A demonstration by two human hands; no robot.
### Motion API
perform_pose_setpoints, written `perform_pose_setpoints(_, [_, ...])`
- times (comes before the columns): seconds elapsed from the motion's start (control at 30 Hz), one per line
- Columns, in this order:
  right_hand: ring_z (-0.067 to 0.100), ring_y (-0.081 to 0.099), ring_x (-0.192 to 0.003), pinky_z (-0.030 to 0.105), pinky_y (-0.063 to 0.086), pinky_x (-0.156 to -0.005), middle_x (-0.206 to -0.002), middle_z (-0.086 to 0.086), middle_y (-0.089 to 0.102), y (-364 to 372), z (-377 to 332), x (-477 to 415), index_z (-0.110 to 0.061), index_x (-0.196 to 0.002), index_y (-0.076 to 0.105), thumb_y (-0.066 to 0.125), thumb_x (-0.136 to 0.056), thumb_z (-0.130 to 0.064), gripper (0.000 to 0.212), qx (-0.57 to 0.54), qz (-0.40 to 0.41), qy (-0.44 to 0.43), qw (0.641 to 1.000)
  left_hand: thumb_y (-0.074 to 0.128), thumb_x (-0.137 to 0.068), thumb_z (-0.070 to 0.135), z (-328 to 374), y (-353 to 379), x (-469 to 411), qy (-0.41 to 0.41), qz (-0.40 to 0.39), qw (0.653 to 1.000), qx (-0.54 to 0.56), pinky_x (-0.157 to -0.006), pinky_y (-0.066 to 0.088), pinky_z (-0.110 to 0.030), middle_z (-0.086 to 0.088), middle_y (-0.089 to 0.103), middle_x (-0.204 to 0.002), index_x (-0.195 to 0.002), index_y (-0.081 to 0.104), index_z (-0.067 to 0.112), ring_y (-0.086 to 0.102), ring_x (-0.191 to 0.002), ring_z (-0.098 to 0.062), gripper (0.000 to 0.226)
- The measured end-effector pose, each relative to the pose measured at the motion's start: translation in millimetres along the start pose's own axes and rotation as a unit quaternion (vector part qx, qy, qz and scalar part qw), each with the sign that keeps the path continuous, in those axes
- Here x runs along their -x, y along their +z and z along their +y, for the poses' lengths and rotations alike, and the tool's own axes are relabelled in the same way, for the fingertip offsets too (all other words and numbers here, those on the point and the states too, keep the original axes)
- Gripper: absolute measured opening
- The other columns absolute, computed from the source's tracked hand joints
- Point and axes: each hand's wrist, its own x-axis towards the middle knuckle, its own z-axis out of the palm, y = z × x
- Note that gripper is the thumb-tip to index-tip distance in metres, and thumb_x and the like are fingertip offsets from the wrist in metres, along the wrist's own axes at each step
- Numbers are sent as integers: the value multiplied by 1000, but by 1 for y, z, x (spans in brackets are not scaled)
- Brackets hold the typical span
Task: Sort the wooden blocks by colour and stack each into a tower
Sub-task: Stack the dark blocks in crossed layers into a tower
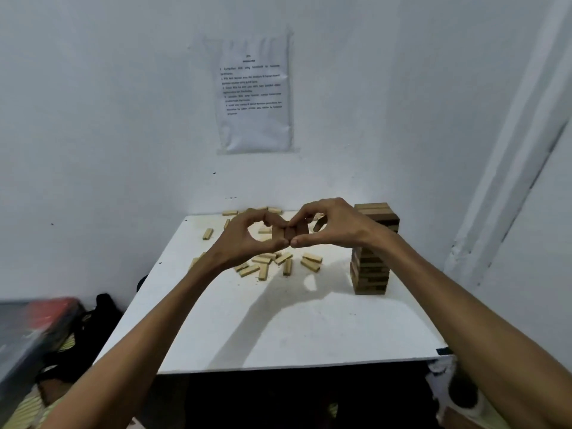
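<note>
Hands are meeting above the surface (278, 335): left hand (247, 239) and right hand (331, 227) are pinching dark brown blocks (289, 233) between curled fingers, thumbs touching. Pale blocks (278, 261) are lying scattered at 6 o'clock; a tower (371, 267) is standing at 3 o'clock. A printed sheet (253, 94) is hanging on the wall, too blurred to read.

White tabletop (278, 335), set against the wall, scuffed and speckled with dirt. Toward the right edge, a tall tower (370, 274) of stacked blocks, upright, mostly darker wood. Around the middle, a loose cluster of pale blocks (287, 267) lying flat at all angles, some touching. Along the far edge, a few more pale pieces (230, 213), and off to the left one lone block (207, 234), apart from the rest. At the near right corner, a dark strip of tape (442, 351)
</note>
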Motion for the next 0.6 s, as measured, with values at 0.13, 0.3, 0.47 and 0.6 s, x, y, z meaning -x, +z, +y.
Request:
perform_pose_setpoints(0.13, [9, 67, -101, 41, 59, -90, -103, -16, 71, -31, -5, 3, -45, -102, 76, 88, -70, -57, 36, 9, -1, 2, 1000, 87, -72, 45, 12, 9, -22, 21, 8, 1000, 22, -109, 45, -49, 8, 75, -112, -99, 75, 34, 64, -118, -15, 31])
perform_pose_setpoints(0.3, [1, 55, -114, 34, 53, -94, -115, -19, 64, -65, 13, 14, -51, -106, 73, 85, -70, -62, 39, 42, 7, 9, 999, 88, -73, 50, 25, 32, -48, 26, 11, 1000, 2, -105, 47, -50, 8, 74, -110, -103, 75, 37, 62, -118, -15, 35])
perform_pose_setpoints(0.47, [2, 52, -120, 35, 46, -95, -122, -16, 64, -89, 40, 24, -55, -110, 71, 79, -65, -73, 49, 65, 24, 30, 997, 88, -72, 48, 35, 64, -70, 37, 23, 999, -11, -93, 48, -33, 12, 72, -109, -101, 74, 39, 58, -113, -7, 33])
perform_pose_setpoints(0.6, [2, 51, -120, 32, 41, -91, -123, -17, 65, -106, 61, 35, -54, -109, 72, 76, -60, -77, 55, 45, 31, 56, 997, 85, -69, 54, 41, 89, -88, 39, 12, 999, -11, -72, 46, -7, 4, 69, -113, -101, 74, 40, 57, -107, -2, 37])
